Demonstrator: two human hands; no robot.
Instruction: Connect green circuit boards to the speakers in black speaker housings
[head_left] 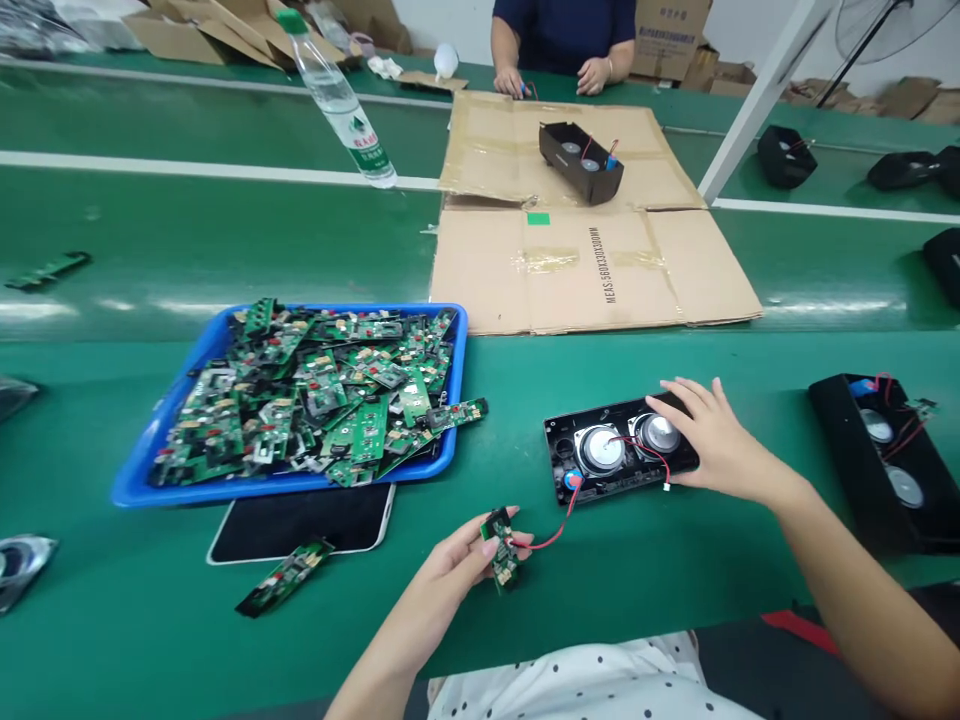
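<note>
My left hand (459, 558) pinches a small green circuit board (501, 549) near the table's front edge. A red wire (559, 525) runs from that board up to a black speaker housing (616, 451) that lies open with two round speaker cones inside. My right hand (712, 437) rests on the housing's right end, fingers curled over its edge. Left of the housing, a blue tray (450, 460) is heaped with several green circuit boards (315, 395).
A black tablet (300, 525) pokes out under the tray, with a loose board (285, 577) beside it. Another black housing (877, 460) sits at the right. Flattened cardboard (585, 260) carries a further housing (581, 160). A water bottle (341, 100) stands behind. Another person's hands (551, 78) work at the far side.
</note>
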